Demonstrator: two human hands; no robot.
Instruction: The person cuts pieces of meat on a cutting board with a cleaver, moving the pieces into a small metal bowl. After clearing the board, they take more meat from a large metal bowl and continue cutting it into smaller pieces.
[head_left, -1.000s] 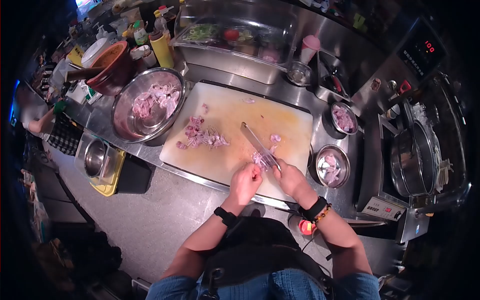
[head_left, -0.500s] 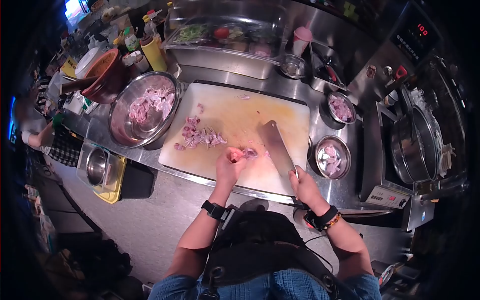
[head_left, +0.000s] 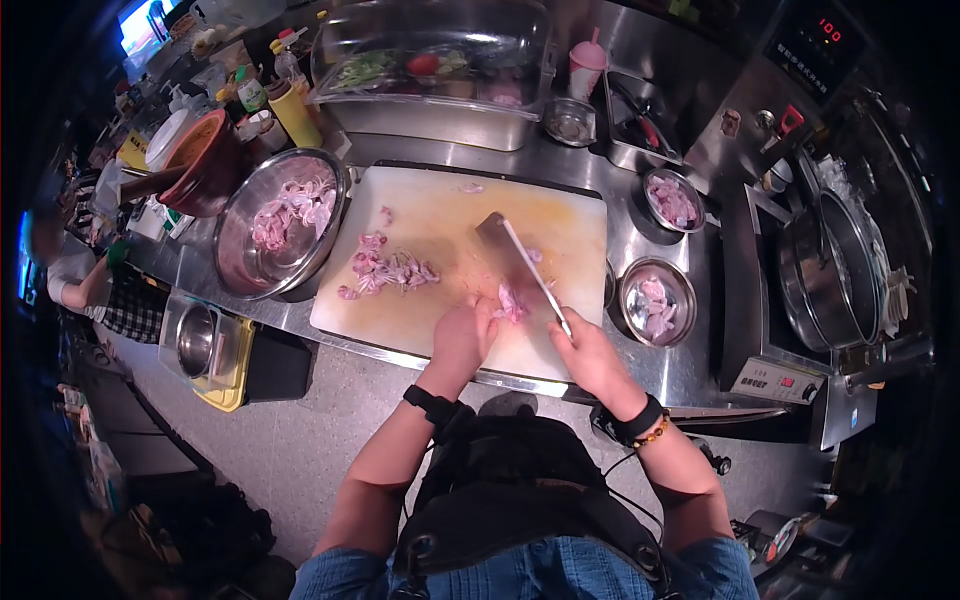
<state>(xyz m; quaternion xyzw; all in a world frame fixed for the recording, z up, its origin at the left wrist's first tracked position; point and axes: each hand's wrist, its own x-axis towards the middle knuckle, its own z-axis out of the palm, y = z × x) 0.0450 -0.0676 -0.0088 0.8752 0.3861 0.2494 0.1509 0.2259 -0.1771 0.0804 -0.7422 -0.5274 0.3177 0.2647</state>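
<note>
My left hand [head_left: 465, 332] has its fingertips pressed on a small piece of pale pink raw meat [head_left: 511, 303] near the front middle of the white cutting board [head_left: 430, 205]. My right hand [head_left: 592, 357] grips the handle of a cleaver [head_left: 512, 252]. Its broad blade leans over the board, edge side toward my left hand and close above the meat. A small scrap of meat [head_left: 535, 256] shows beyond the blade. Left of my hands lies a heap of cut meat pieces [head_left: 375, 266], on the same board.
A large steel bowl [head_left: 283, 272] with raw meat stands left of the board. Two small steel bowls, one nearer [head_left: 684, 287] and one farther [head_left: 701, 216], hold meat on the right. Behind is a clear-lidded container [head_left: 430, 125]. Another person [head_left: 75, 285] stands far left.
The cleaver has swung left and tipped onto its edge, closer to my left hand. My left fingers have gone from a raised pinch to pressing down on the meat. The view has shifted slightly.
</note>
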